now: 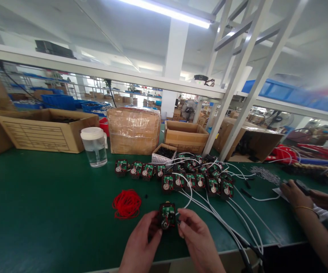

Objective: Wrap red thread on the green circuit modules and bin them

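My left hand (142,242) grips the left side of a small black housing (167,217) with a green circuit board and a round metal part inside. It is held just above the front of the green bench. At the housing's right side, my right hand (196,237) is closed in a pinch; what sits between the fingertips is small, dark and mostly hidden. A white cable (191,194) arcs up and away from beside those fingertips. Left of my hands lies a coil of red wire (127,204). Behind them stand several similar housings (168,183) in rows, some with white cables.
A lidded water jug (94,148), a taped carton (134,131) and a small box of black parts (164,152) stand along the back. White cables (223,218) hang over the front edge. At right, another person's hands (300,195) work over paper. Metal posts (232,94) rise behind.
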